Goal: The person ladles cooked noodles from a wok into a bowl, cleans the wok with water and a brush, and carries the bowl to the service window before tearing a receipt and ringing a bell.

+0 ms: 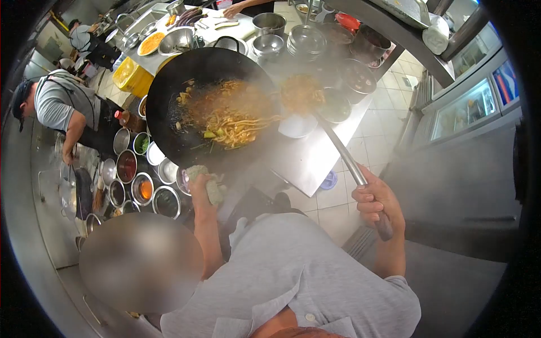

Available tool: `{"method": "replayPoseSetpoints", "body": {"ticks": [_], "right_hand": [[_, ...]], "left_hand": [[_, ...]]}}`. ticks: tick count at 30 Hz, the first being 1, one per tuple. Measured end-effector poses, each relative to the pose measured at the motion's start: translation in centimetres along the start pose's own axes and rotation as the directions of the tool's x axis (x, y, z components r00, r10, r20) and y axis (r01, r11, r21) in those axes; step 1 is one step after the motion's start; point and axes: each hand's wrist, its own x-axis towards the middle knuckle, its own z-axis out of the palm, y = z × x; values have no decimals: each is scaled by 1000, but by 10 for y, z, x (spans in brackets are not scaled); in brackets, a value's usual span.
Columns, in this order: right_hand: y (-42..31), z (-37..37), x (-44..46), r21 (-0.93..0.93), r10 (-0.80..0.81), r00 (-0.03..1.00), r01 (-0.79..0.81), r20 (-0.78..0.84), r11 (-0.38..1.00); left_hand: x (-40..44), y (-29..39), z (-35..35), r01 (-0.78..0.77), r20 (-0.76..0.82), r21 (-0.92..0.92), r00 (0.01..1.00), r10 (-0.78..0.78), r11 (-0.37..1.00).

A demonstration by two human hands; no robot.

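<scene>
A black wok is tilted over the end of a steel table, with steaming noodles inside. My left hand is closed round a folded greenish cloth at the wok's near edge. My right hand grips the long handle of a ladle. The ladle's bowl is heaped with food, beside the wok's right edge. Some noodle strands stretch from the wok towards it. Under the ladle a white dish rests on the table, partly blurred by steam.
Several metal containers of sauces and ingredients stand left. Steel bowls and a yellow bin lie beyond the wok. A co-worker works at left, another person farther back. A shelf overhangs the upper right.
</scene>
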Motion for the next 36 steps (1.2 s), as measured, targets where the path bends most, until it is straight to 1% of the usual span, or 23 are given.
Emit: {"method": "replayPoseSetpoints", "body": {"ticks": [1,3,5,6,7,9,10,12,14,16,17,18,20,21,22,24,26,28,30,31,33,34,36], "right_hand": [[0,-1,2,2,-1,1000,1,-12,1000],[1,-1,0,-95,-22,994,12,-111,995],[3,6,2,-158,-14,987,-12,-162,987],[5,11,5,-215,-11,980,-33,-199,976],[9,14,8,-217,-12,979,-34,-205,976],[20,15,14,-344,-47,972,-35,-229,938],[28,14,19,-341,-51,971,-33,-234,939],[41,8,28,-632,-145,950,-65,-275,772],[58,3,30,-653,-172,943,-60,-285,755],[76,1,31,-894,-336,882,-177,-329,411],[81,-8,31,-951,-398,871,-206,-286,233],[84,-9,27,-949,-403,868,-210,-291,234],[89,-12,20,-977,-523,827,-199,-207,73],[93,-18,17,-977,-528,824,-200,-208,73],[97,-25,15,-986,-578,800,-111,-162,124],[92,-24,10,-987,-624,773,-16,-113,159],[78,8,0,-803,-456,842,45,-290,594],[76,12,9,-792,-492,838,128,-235,597],[61,23,25,-821,-479,865,163,-148,548],[54,28,37,-823,-482,864,162,-148,544],[44,34,69,-951,-525,848,96,-75,292],[42,30,87,-952,-528,846,98,-74,290],[40,30,112,-997,-566,825,53,10,60]], "left_hand": [[8,0,-7,37,17,22,999,-37,999],[11,-4,-8,98,30,39,995,-99,994],[14,0,-1,-20,60,71,998,15,997],[16,2,3,-13,60,69,998,9,998],[17,3,7,-26,77,45,997,22,999],[23,-2,6,-28,98,15,995,26,999],[32,-7,-1,2,141,19,990,-4,1000],[38,-10,-3,37,189,21,981,-40,999],[37,-7,2,78,183,4,980,-77,997],[41,-10,2,76,170,7,982,-76,997],[43,-11,2,68,157,9,985,-69,998],[44,-10,3,72,163,8,984,-73,997],[45,-6,6,80,195,-1,978,-79,997],[46,-3,10,80,200,-3,977,-78,997],[45,-1,12,88,185,5,979,-87,996],[45,-2,16,95,162,5,982,-94,995],[50,-3,19,84,181,4,980,-84,996],[53,-6,22,70,186,-10,980,-67,997],[50,-6,28,100,205,-16,974,-95,995],[50,-8,30,104,210,-18,973,-98,994],[44,-3,38,136,218,-43,968,-123,990],[43,0,41,163,225,-65,964,-144,985],[53,-10,42,156,260,-77,957,-131,985]]}}
